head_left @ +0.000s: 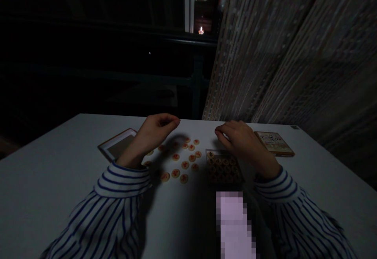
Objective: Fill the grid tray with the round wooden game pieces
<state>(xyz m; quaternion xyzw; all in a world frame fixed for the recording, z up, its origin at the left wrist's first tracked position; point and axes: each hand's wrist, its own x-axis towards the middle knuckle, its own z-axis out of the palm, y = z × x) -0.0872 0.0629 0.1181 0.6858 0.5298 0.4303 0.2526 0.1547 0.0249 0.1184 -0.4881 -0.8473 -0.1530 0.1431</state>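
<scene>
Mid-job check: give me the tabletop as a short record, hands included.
Left hand: raised, fingertips pinched together, nothing visible in it
Right hand: raised near the open box's far right corner, fingers curled, nothing visible in it
Loose pieces: round, red-marked, scattered between the forearms
Open box: holds rows of round pieces, some dark-marked
Shallow tray: beside the left wrist, partly hidden
Printed case: flat, beyond the right wrist
Surface: white table
Light: dim

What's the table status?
Bare left hand, bare right hand: pinched, nothing visibly held. Round cream red-marked pieces loose on white table. Left wrist partly hides shallow rectangular tray.
</scene>
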